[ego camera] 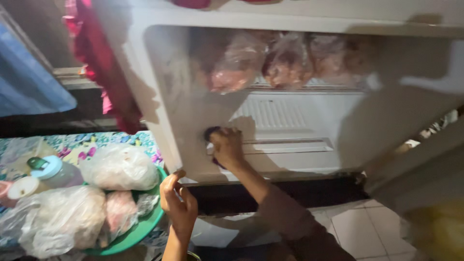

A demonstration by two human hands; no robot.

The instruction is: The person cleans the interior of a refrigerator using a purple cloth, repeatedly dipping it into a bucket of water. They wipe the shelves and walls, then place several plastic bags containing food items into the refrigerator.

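Inside the open freezer compartment (299,121), right hand (226,147) is closed on a dark cloth (211,133), pressing it against the white inner wall low on the left. Left hand (178,200) grips the compartment's front lower edge, fingers curled over it. Bagged frozen meat (270,60) sits on the wire shelf above; green basin (145,227) of plastic bags stands left on the bench.

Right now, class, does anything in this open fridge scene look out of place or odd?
Yes: clear plastic bags of food sit piled in a green round tray outside the white fridge, while the right hand presses a dark cloth inside.
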